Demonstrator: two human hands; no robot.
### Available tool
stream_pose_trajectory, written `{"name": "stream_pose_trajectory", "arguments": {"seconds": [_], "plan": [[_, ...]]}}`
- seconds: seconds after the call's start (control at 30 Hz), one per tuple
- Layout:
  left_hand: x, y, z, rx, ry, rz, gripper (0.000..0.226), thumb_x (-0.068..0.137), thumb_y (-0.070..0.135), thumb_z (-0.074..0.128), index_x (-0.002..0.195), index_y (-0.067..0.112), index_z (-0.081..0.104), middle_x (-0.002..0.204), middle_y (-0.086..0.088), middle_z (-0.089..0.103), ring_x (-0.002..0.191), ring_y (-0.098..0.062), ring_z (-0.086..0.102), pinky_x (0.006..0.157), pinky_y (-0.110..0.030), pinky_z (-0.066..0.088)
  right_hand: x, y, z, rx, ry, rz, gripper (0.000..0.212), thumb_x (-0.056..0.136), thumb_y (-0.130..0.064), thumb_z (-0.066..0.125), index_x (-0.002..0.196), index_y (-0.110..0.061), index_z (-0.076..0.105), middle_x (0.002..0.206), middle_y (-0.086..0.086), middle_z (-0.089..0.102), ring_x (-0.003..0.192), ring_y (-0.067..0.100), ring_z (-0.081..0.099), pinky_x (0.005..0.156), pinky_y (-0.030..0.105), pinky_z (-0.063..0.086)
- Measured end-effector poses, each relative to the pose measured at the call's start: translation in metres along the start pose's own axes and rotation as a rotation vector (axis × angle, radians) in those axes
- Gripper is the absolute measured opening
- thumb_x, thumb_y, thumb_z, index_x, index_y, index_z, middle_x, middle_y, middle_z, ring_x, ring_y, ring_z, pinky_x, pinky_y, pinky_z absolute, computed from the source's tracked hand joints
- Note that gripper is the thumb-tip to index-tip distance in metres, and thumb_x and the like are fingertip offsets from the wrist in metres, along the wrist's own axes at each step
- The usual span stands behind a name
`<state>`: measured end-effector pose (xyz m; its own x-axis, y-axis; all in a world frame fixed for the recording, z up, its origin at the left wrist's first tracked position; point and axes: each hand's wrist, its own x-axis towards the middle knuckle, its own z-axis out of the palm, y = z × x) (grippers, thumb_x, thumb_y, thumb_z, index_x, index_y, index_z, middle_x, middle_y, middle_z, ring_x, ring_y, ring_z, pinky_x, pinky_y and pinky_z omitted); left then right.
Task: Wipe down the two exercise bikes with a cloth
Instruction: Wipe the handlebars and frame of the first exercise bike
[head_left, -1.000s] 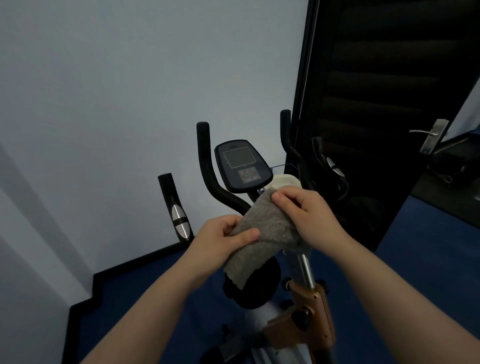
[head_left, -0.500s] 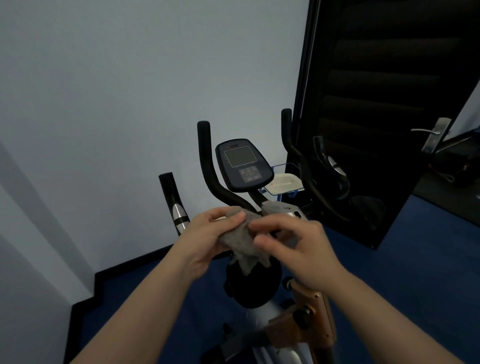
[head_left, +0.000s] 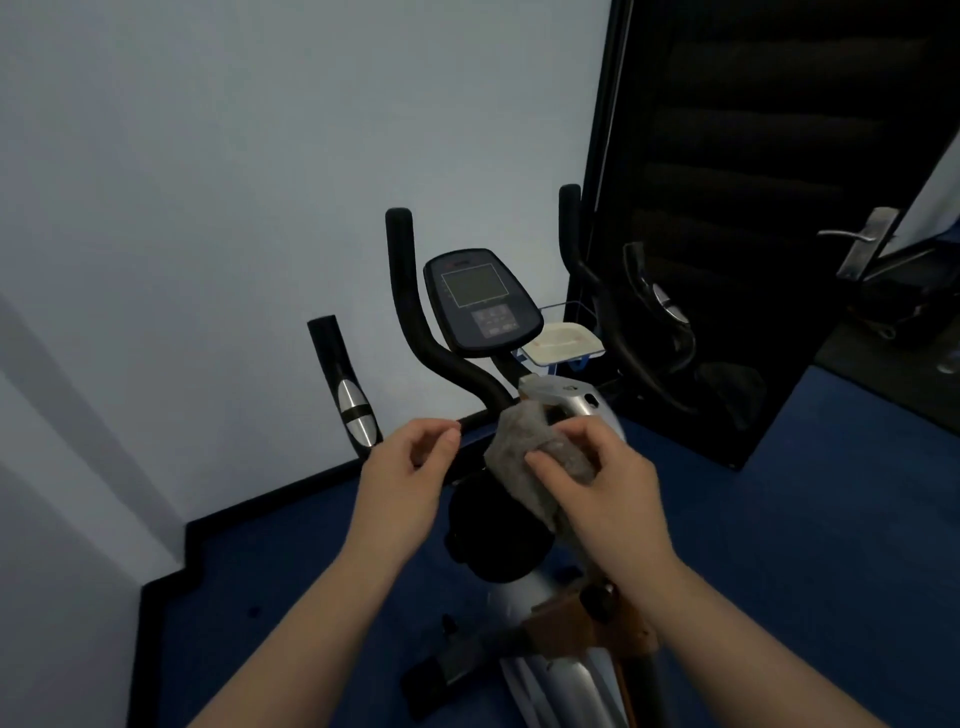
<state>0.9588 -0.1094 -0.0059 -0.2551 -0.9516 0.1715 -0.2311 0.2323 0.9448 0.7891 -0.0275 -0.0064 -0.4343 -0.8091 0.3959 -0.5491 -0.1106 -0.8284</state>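
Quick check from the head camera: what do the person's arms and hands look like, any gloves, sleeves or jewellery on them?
Both are bare. The left hand and right hand wear no gloves, and no rings show. Both forearms are uncovered down to the frame's bottom edge: no sleeves, watch or wristband in view.

Premises present as a small exercise room within a home or modest fitness facility. An upright exercise bike (head_left: 519, 415) stands on blue carpet (head_left: 779, 519), its console (head_left: 483, 301) facing the camera between black foam handlebars (head_left: 415, 312). Behind the bike runs a plain pale wall (head_left: 234, 182) with a black skirting board (head_left: 270, 504). To the right of the bike stands a dark door (head_left: 769, 182) fitted with a metal lever handle (head_left: 862, 244). Lighting is dim.
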Motion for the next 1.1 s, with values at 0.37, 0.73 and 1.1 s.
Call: {"name": "stream_pose_trajectory", "arguments": {"seconds": [0.37, 0.73, 1.1], "plan": [[-0.026, -0.038, 0.032, -0.257, 0.027, -0.101, 0.041, 0.105, 0.034, 0.031, 0.107, 0.023, 0.070, 0.101, 0.008, 0.073, 0.095, 0.002, 0.066, 0.076, -0.007, 0.047, -0.047, 0.015, 0.029, -0.420, -0.079, -0.365, 0.037, 0.097, -0.037, 0.048, 0.122, -0.021, 0.069, 0.107, -0.006, 0.063, 0.088, 0.010, 0.061, 0.067, 0.026, 0.053], [-0.030, -0.045, 0.045, -0.421, 0.070, -0.175, 0.055, 0.092, 0.058, 0.024, 0.104, 0.031, 0.070, 0.098, 0.016, 0.073, 0.095, 0.003, 0.065, 0.073, -0.004, 0.044, -0.034, 0.026, 0.064, -0.657, -0.176, -0.334, 0.050, 0.104, -0.040, 0.017, 0.151, -0.030, 0.032, 0.156, -0.005, 0.033, 0.147, 0.012, 0.022, 0.119, 0.046, 0.013], [-0.028, -0.046, 0.056, -0.499, 0.062, -0.207, 0.058, 0.089, 0.061, 0.030, 0.105, 0.023, 0.071, 0.100, 0.007, 0.075, 0.097, -0.004, 0.068, 0.075, -0.010, 0.049, -0.051, 0.031, 0.062, -0.663, -0.134, -0.353, 0.047, 0.103, -0.032, 0.024, 0.146, -0.023, 0.043, 0.155, -0.004, 0.035, 0.147, 0.013, 0.023, 0.119, 0.048, 0.010]]}}
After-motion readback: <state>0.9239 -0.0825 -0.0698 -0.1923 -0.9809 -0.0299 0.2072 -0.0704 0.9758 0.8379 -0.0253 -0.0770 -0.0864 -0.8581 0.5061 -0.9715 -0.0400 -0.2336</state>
